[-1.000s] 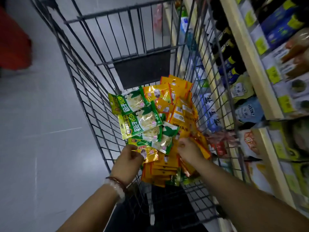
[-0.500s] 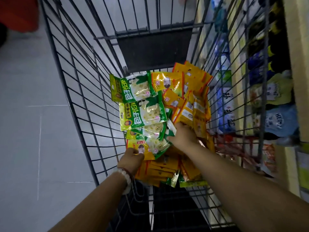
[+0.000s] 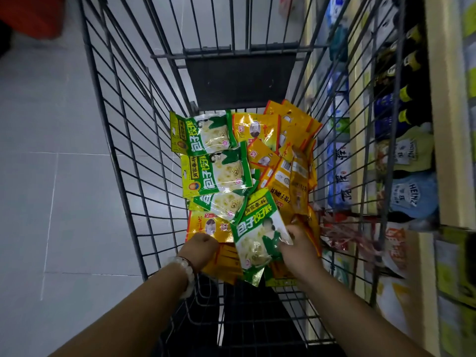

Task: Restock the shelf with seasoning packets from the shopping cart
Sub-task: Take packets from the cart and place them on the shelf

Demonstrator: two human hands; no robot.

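Packets (image 3: 260, 161) fill the bottom of the shopping cart (image 3: 134, 140), green-and-white ones to our left, yellow ones heaped toward the right wall. Half a second ago our right hand (image 3: 300, 249) was buried farther in among the yellow packs; now it has pulled back toward us with a green packet (image 3: 257, 235) pinched at its edge, lifted and tilted above the pile. Our left hand (image 3: 202, 249) is where it was, fingers curled over the near stack of yellow packets (image 3: 224, 261), gripping them. We judge the picking step is under way: one packet is free of the heap, none has reached the shelf (image 3: 443, 119) on our right, so nearly all the restocking remains. The loose foil looks slippery, so the pinch may slide.
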